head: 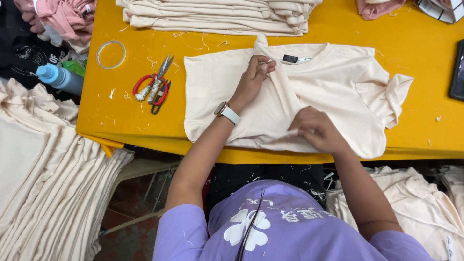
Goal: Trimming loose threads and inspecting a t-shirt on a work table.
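A cream T-shirt (333,84) lies flat on the yellow table (121,123), collar away from me. My left hand (253,77), with a white-strapped watch on its wrist, pinches a raised fold of the shirt's cloth near the collar. My right hand (314,129) grips the same fold lower down, near the hem at the table's front edge. The fold runs as a ridge between the two hands.
A stack of folded cream shirts (217,17) sits at the table's far edge. Red-handled snips (153,87), a tape ring (110,54) and thread scraps lie to the left. A blue bottle (58,78), pink cloth (65,17) and more cream piles (53,174) flank the table.
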